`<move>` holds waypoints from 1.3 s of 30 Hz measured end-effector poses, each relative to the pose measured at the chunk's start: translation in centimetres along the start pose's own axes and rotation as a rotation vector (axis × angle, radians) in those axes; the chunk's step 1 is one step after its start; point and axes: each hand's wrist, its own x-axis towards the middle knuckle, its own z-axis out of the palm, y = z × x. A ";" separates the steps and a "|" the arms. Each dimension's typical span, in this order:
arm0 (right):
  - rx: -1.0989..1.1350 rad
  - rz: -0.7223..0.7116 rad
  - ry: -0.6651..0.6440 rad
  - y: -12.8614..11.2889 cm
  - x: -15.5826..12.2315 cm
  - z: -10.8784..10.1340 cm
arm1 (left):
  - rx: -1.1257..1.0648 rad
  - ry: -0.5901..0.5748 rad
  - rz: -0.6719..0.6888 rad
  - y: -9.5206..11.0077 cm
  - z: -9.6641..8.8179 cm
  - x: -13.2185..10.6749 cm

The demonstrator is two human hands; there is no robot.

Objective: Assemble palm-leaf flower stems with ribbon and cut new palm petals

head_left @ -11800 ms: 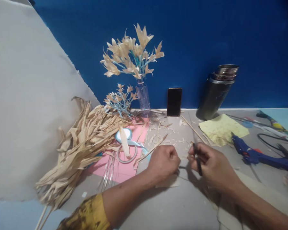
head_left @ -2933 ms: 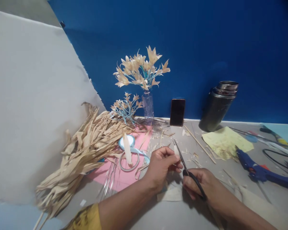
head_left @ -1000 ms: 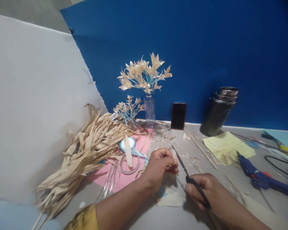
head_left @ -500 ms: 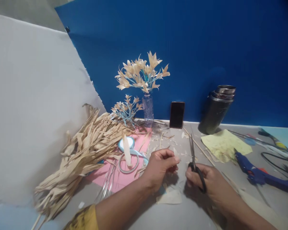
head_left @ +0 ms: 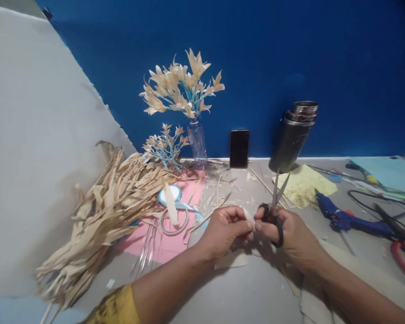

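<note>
I can read no text, brand, number or sign from where I look. The phone (head_left: 239,149) turns a dark face to me, with no legible characters. On the flask (head_left: 290,144) I see faint pale marks, perhaps only scuffs, too blurred to make out as letters. On the ribbon roll (head_left: 176,192), glue gun (head_left: 357,222) and my scissors (head_left: 275,193), I can read nothing either.

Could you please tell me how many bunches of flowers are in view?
2: the larger bunch stands in the clear bottle, and the smaller bunch is left of that bottle.
</note>
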 end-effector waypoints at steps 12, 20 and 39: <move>-0.006 -0.019 -0.088 -0.1 -0.2 -0.6 | -0.067 -0.089 -0.113 0.3 -0.4 0.0; -0.053 -0.027 0.006 -0.3 -0.1 -0.6 | -0.126 -0.008 -0.047 0.5 -0.4 0.1; -0.243 -0.034 -0.503 0.0 -0.8 0.3 | -0.208 0.116 0.116 2.6 -1.3 0.3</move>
